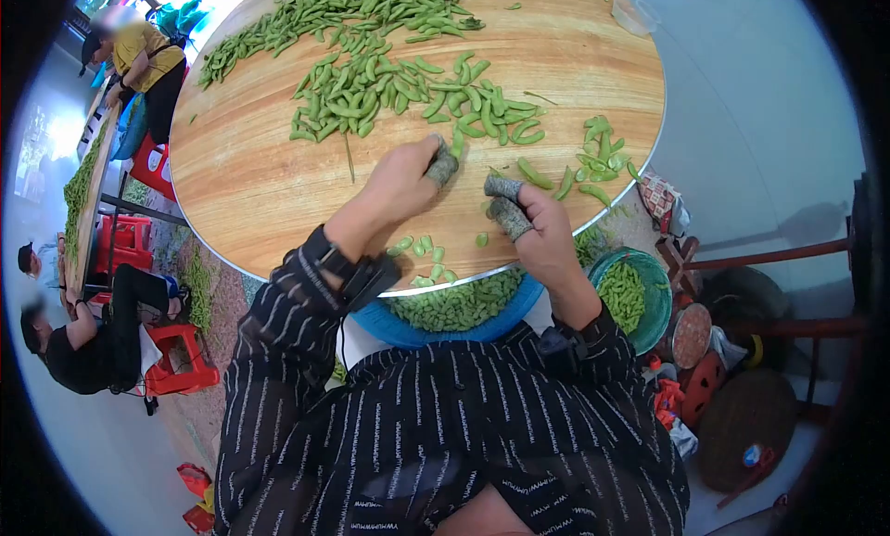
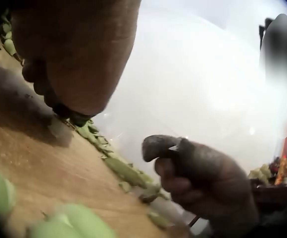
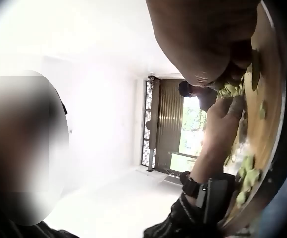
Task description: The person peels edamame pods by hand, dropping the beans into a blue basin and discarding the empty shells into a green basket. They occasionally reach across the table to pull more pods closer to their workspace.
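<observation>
Between thumb and forefinger, my left hand (image 1: 400,185) pinches a green soybean pod (image 1: 457,141) over the wooden round table (image 1: 278,193). Grey sleeves (image 1: 443,170) cover its gripping fingertips. To the right, my right hand (image 1: 547,235) hovers near the table edge, thumb and forefinger in similar grey sleeves and slightly parted, with no pod showing between them. Loose shelled beans (image 1: 434,255) lie by the front edge, and a blue basin (image 1: 371,325) of beans sits below it. In the left wrist view, the right hand (image 2: 208,173) has its other fingers curled.
Heaped pods (image 1: 362,91) spread across the middle and far side of the table. A smaller group of pods (image 1: 601,156) lies at the right. Beside the table stand a green basket (image 1: 660,304) and red stools (image 1: 176,360). People sit or stand at another table (image 1: 88,193) at left.
</observation>
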A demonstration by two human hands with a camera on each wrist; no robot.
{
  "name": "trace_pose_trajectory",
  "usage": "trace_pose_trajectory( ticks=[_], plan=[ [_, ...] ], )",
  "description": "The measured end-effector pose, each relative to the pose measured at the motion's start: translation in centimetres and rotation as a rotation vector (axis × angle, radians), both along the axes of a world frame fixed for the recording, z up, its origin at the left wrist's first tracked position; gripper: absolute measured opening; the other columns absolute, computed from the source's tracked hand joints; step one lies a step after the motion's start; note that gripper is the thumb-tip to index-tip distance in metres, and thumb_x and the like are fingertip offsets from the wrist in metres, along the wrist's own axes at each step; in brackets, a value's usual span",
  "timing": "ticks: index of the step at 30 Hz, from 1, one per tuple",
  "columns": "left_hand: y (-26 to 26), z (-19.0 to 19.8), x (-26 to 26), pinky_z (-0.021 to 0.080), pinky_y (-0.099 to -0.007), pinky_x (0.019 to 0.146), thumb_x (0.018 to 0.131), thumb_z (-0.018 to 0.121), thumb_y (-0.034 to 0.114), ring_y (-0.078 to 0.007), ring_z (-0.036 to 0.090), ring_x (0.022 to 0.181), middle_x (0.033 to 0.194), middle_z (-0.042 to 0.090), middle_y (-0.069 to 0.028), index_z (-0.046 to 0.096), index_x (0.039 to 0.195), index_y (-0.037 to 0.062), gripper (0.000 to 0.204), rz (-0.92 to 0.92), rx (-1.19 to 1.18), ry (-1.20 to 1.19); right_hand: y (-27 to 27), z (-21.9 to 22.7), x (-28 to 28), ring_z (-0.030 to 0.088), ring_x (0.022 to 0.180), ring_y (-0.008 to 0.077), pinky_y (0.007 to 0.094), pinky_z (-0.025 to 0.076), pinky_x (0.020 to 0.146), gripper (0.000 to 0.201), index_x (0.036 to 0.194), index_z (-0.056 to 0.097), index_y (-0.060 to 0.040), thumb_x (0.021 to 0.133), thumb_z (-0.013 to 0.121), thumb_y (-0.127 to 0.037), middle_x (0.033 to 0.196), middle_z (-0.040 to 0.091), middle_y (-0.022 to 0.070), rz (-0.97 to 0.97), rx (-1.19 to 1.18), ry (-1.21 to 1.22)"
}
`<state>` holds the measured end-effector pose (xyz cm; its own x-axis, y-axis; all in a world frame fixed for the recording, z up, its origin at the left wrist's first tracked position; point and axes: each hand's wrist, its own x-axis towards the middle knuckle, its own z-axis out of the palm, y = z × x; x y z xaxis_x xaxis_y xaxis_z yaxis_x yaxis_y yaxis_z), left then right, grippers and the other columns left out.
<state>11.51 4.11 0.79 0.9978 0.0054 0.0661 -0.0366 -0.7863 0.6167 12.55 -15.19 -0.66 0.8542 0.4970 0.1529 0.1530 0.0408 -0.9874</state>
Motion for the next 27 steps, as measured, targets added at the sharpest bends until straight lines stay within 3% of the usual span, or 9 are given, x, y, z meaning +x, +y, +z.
trace_pose_trajectory(
  ticks=[1, 3, 4, 7, 11, 16, 20, 24, 27],
  plan=[
    [-0.1, 0.5, -0.9, 0.039, -0.0399, 0.057, 0.078, 0.051, 0.016, -0.0329, 0.052, 0.064, 0.071, 0.055, -0.0184, 0.047, 0.079, 0.0006, 0.016, 0.0, 0.0, 0.003, 0.0, 0.4, 0.0, 0.049, 0.06, 0.0156, 0.026, 0.04, 0.055, 0.015, 0.089, 0.053, 0.0033, 0.076, 0.046, 0.0, 0.072, 0.055, 0.0037, 0.0, 0.0, 0.003],
    [-0.6, 1.9, -3.1, 0.038, -0.0339, 0.055, 0.08, 0.047, 0.012, -0.0276, 0.045, 0.057, 0.065, 0.05, -0.0163, 0.046, 0.081, 0.0005, 0.011, -0.164, -0.451, 0.07, 0.0, 1.5, 0.0, 0.045, 0.062, 0.004, 0.0183, 0.036, 0.051, 0.014, 0.088, 0.054, 0.0008, 0.078, 0.045, 0.0, 0.072, 0.053, -0.0019, 0.214, 0.137, 0.399],
    [-0.9, 2.5, -4.0, 0.036, -0.0302, 0.055, 0.081, 0.044, 0.009, -0.0244, 0.037, 0.056, 0.063, 0.045, -0.0149, 0.046, 0.083, 0.0002, 0.009, -0.176, -0.477, 0.069, 0.1, 1.6, -0.1, 0.045, 0.062, 0.004, 0.0183, 0.036, 0.051, 0.014, 0.088, 0.054, 0.0008, 0.078, 0.045, 0.0, 0.072, 0.053, -0.0019, 0.221, 0.137, 0.403],
    [-1.0, 2.5, -5.5, 0.036, -0.0308, 0.055, 0.082, 0.044, 0.01, -0.0261, 0.04, 0.057, 0.064, 0.045, -0.016, 0.046, 0.083, -0.0002, 0.01, -0.232, -0.436, -0.041, 0.8, 2.4, -0.8, 0.044, 0.06, 0.0013, 0.0142, 0.033, 0.05, 0.014, 0.088, 0.055, -0.0024, 0.079, 0.045, -0.001, 0.073, 0.054, -0.0012, 0.369, 0.239, 0.486],
    [-1.0, 3.2, -6.3, 0.038, -0.0369, 0.056, 0.08, 0.047, 0.016, -0.0362, 0.049, 0.065, 0.068, 0.05, -0.0187, 0.046, 0.081, 0.0006, 0.015, -0.235, -0.267, -0.092, 0.9, 3.0, -1.6, 0.043, 0.056, 0.0025, 0.0146, 0.032, 0.048, 0.01, 0.085, 0.055, -0.0016, 0.081, 0.046, -0.004, 0.068, 0.052, -0.0015, 0.315, 0.205, 0.503],
    [-1.5, 3.7, -6.7, 0.039, -0.0415, 0.056, 0.077, 0.05, 0.017, -0.0384, 0.05, 0.067, 0.069, 0.051, -0.0189, 0.046, 0.079, 0.0012, 0.016, -0.215, -0.157, -0.061, 0.7, 3.3, -2.1, 0.044, 0.057, 0.0018, 0.0149, 0.034, 0.05, 0.01, 0.085, 0.055, -0.0024, 0.08, 0.046, -0.002, 0.07, 0.054, -0.0018, 0.318, 0.197, 0.509],
    [-1.4, 3.4, -7.1, 0.038, -0.0425, 0.055, 0.075, 0.052, 0.016, -0.0383, 0.05, 0.066, 0.067, 0.051, -0.0182, 0.046, 0.079, 0.0012, 0.017, -0.219, -0.047, -0.092, 0.9, 3.1, -2.5, 0.042, 0.052, 0.0029, 0.0149, 0.03, 0.045, 0.007, 0.083, 0.055, -0.0035, 0.081, 0.049, -0.007, 0.065, 0.051, -0.0022, 0.273, 0.145, 0.42],
    [-1.5, 2.8, -7.4, 0.038, -0.0424, 0.055, 0.073, 0.054, 0.016, -0.0378, 0.05, 0.066, 0.065, 0.051, -0.0175, 0.045, 0.078, 0.0011, 0.018, -0.237, -0.097, -0.123, 1.3, 3.0, -2.8, 0.045, 0.06, 0.0022, 0.0157, 0.035, 0.052, 0.011, 0.086, 0.056, -0.0024, 0.077, 0.049, 0.001, 0.072, 0.055, -0.0018, 0.24, 0.142, 0.428],
    [-1.5, 3.0, -7.5, 0.039, -0.0421, 0.055, 0.072, 0.055, 0.015, -0.0369, 0.051, 0.065, 0.066, 0.051, -0.0171, 0.045, 0.079, 0.001, 0.018, -0.242, -0.281, -0.09, 1.5, 2.7, -2.6, 0.045, 0.061, 0.0024, 0.0165, 0.036, 0.053, 0.012, 0.087, 0.056, -0.0021, 0.076, 0.05, 0.001, 0.073, 0.055, -0.0019, 0.278, 0.257, 0.525]
  ],
)
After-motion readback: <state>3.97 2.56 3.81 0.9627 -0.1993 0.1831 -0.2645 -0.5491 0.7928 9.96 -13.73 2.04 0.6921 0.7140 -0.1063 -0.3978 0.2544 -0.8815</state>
